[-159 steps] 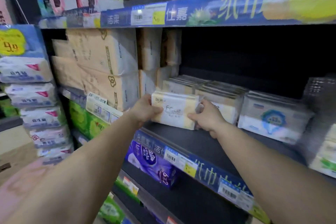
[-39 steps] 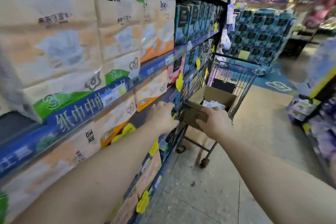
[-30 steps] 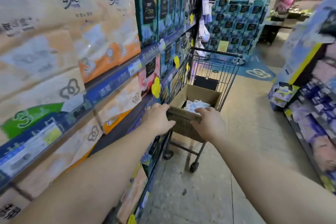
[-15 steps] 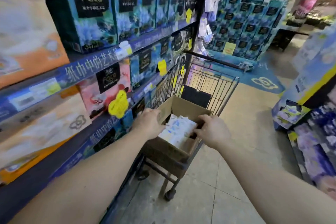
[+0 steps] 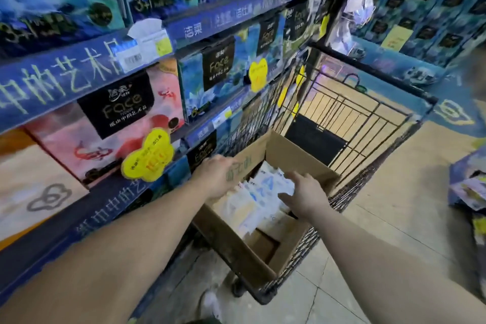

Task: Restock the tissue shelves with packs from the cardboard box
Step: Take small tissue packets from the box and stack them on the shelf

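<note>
An open cardboard box (image 5: 298, 159) sits in a black wire cart (image 5: 349, 118) beside the tissue shelves (image 5: 65, 79). Several white and pale yellow tissue packs (image 5: 249, 202) lie inside it. My left hand (image 5: 214, 176) hovers over the box's left flap, its fingers blurred and nothing visibly held. My right hand (image 5: 302, 193) reaches into the box with fingers spread over the top packs, touching them without a clear grip.
On my left the shelves hold pink (image 5: 105, 139) and blue (image 5: 210, 73) "Face" tissue packs with yellow price tags (image 5: 148, 156). A stack of blue packs (image 5: 434, 8) stands past the cart. More goods sit at the right edge (image 5: 470, 187). Tiled floor (image 5: 381, 218) runs between.
I have turned from the shelf and come up to the cart. Both hands moved from the box's near rim to inside the box, over the packs.
</note>
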Demonstrator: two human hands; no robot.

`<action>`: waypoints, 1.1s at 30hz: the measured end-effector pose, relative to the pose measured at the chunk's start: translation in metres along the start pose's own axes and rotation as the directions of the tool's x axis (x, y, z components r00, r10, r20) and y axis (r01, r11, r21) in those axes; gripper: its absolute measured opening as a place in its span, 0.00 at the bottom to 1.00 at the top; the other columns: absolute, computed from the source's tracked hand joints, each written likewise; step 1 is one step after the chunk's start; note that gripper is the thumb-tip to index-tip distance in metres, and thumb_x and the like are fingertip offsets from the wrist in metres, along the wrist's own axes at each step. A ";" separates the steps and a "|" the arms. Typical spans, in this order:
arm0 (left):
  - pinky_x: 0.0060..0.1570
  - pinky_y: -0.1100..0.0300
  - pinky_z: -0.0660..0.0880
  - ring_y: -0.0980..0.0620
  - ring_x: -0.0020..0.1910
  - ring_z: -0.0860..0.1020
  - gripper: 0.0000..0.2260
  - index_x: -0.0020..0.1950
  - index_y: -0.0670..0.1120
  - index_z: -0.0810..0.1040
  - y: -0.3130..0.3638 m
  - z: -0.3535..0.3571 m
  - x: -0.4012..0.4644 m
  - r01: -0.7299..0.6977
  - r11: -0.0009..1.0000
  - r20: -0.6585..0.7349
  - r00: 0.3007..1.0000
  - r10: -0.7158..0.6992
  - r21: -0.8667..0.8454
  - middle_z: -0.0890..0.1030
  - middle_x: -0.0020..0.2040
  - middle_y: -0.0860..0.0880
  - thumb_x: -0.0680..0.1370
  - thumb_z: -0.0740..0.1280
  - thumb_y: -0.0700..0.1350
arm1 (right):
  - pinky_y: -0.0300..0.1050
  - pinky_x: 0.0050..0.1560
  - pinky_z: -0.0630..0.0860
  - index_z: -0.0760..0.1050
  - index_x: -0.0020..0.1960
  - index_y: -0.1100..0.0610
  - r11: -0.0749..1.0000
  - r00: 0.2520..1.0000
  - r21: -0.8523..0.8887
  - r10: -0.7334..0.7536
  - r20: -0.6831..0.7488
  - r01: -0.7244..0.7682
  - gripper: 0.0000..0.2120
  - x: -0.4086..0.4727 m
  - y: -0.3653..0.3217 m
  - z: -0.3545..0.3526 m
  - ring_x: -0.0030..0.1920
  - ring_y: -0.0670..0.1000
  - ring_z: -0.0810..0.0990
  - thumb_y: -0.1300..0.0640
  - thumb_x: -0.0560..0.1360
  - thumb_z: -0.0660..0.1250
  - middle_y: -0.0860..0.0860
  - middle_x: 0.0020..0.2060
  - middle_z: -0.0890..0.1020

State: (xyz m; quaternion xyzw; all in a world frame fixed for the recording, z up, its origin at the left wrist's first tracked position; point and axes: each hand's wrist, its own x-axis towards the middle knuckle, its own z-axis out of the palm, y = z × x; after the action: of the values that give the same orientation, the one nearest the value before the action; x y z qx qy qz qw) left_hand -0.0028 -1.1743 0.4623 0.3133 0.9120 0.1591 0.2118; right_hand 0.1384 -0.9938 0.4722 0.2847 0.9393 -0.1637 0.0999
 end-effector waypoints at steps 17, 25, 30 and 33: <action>0.59 0.60 0.68 0.46 0.67 0.69 0.31 0.75 0.53 0.64 -0.018 0.121 0.086 0.406 0.914 0.244 0.884 -0.399 0.023 0.67 0.71 0.46 0.74 0.72 0.47 | 0.51 0.59 0.74 0.66 0.71 0.50 0.995 0.853 0.051 -0.095 0.513 0.081 0.25 0.145 0.056 0.132 0.60 0.57 0.76 0.45 0.76 0.65 0.54 0.64 0.73; 0.64 0.55 0.68 0.46 0.66 0.70 0.30 0.74 0.53 0.65 -0.028 0.154 0.111 0.501 0.865 0.209 0.847 -0.489 -0.005 0.69 0.70 0.48 0.74 0.72 0.47 | 0.48 0.56 0.75 0.66 0.72 0.52 0.971 0.817 0.233 -0.099 0.567 -0.045 0.25 0.180 0.038 0.205 0.60 0.57 0.77 0.50 0.77 0.63 0.54 0.65 0.74; 0.65 0.53 0.69 0.44 0.67 0.69 0.30 0.74 0.54 0.64 -0.042 0.174 0.120 0.517 0.856 0.189 0.842 -0.505 -0.011 0.69 0.70 0.47 0.74 0.71 0.51 | 0.48 0.50 0.78 0.69 0.64 0.52 0.937 0.837 0.284 0.014 0.546 -0.201 0.29 0.182 0.014 0.238 0.51 0.55 0.80 0.39 0.69 0.69 0.50 0.52 0.80; 0.64 0.55 0.67 0.45 0.67 0.69 0.30 0.74 0.55 0.64 -0.045 0.177 0.123 0.543 0.839 0.197 0.827 -0.526 -0.041 0.70 0.70 0.47 0.74 0.71 0.49 | 0.45 0.44 0.75 0.75 0.52 0.53 0.946 0.804 0.213 0.073 0.590 -0.243 0.23 0.178 0.008 0.246 0.49 0.54 0.80 0.38 0.66 0.68 0.49 0.44 0.80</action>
State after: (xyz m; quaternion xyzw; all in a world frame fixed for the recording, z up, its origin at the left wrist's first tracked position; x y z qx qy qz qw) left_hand -0.0272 -1.1020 0.2553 0.0481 0.9318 0.1079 0.3431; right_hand 0.0209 -0.9880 0.1921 0.3111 0.8052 -0.3631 0.3508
